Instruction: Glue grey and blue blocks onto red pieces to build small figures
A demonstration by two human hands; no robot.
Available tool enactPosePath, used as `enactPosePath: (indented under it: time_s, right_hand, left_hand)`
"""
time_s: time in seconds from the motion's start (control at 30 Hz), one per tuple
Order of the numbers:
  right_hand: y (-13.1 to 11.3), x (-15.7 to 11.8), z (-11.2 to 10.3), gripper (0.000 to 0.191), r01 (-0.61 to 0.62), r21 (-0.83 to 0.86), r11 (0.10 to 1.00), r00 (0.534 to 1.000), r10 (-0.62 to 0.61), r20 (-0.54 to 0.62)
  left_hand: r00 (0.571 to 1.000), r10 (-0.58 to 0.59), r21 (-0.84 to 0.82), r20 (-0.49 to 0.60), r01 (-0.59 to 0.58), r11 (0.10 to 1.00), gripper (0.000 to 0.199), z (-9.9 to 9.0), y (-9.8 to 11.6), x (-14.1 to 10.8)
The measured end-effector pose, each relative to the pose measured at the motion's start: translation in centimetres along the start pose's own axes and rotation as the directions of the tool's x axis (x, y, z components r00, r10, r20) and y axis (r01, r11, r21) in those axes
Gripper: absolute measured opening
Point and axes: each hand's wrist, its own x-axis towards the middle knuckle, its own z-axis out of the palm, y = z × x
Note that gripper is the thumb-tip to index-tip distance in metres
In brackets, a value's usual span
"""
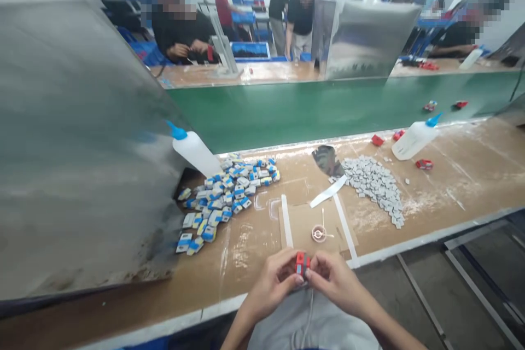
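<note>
My left hand (273, 279) and my right hand (334, 276) meet at the front edge of the bench. Between their fingertips they pinch a small red toy car (301, 260) with a grey band and a pale panel. Just beyond it, on a taped cardboard sheet (303, 224), sits a small round cup (319, 233) with thin sticks in or beside it. A heap of blue, white and yellow small parts (225, 191) lies to the left. Off to the right is a pile of small flat grey pieces (375, 183).
White squeeze bottles with blue tips, one left (194, 150) and one right (414, 139), stand on the bench. A metal partition (82, 147) rises at left. Past the bench runs a green conveyor belt (287, 109) carrying red toys (460, 104). Several people work beyond it.
</note>
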Motion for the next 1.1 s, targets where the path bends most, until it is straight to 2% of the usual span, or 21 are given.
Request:
enactPosePath:
  time_s: [0.1, 0.2, 0.47, 0.63, 0.73, 0.8, 0.93, 1.1]
  right_hand:
    - [0.5, 0.3, 0.3, 0.048, 0.018, -0.019, 1.000, 1.000, -0.018, -0.020]
    - [0.9, 0.6, 0.6, 0.055, 0.021, 0.040, 0.999, 1.000, -0.020, -0.011]
    - [1.2, 1.1, 1.0, 0.068, 0.062, 0.150, 0.987, 0.998, -0.058, -0.027]
    - [1.0, 1.1, 0.5, 0.070, 0.089, 0.202, 0.975, 0.996, -0.091, 0.000]
    - [0.9, 1.0, 0.2, 0.071, 0.098, 0.239, 0.966, 0.995, -0.093, -0.032]
    - [0.9, 1.0, 0.2, 0.073, 0.087, 0.250, 0.964, 0.996, -0.080, -0.037]
    - [0.8, 1.6, 0.2, 0.073, 0.020, 0.244, 0.970, 0.999, -0.030, 0.037]
    - [0.4, 2.2, 0.0, 0.062, -0.056, 0.285, 0.957, 0.997, 0.038, 0.068]
  left_hand:
    - [1.000, -0.009, -0.051, 0.000, 0.009, 0.999, 0.061, 0.2, -0.3, 0.2]
    - [1.000, 0.002, -0.084, -0.011, -0.002, 0.996, 0.064, 0.4, -0.3, 0.4]
    - [0.999, 0.026, -0.029, -0.044, -0.027, 0.999, 0.069, 0.3, 0.0, 0.7]
    - [0.999, 0.012, -0.126, -0.041, -0.017, 0.992, 0.062, 0.5, -0.1, 0.9]
    - [1.000, 0.001, -0.199, -0.012, -0.004, 0.980, 0.059, 0.7, 0.2, 1.0]
    - [1.000, -0.019, -0.212, 0.002, 0.019, 0.977, 0.058, 0.7, 0.5, 0.9]
    - [0.999, -0.048, -0.133, 0.004, 0.048, 0.990, 0.059, 0.1, 0.7, 1.0]
    - [0.998, -0.056, -0.066, -0.006, 0.056, 0.996, 0.055, -0.8, 0.3, 1.0]
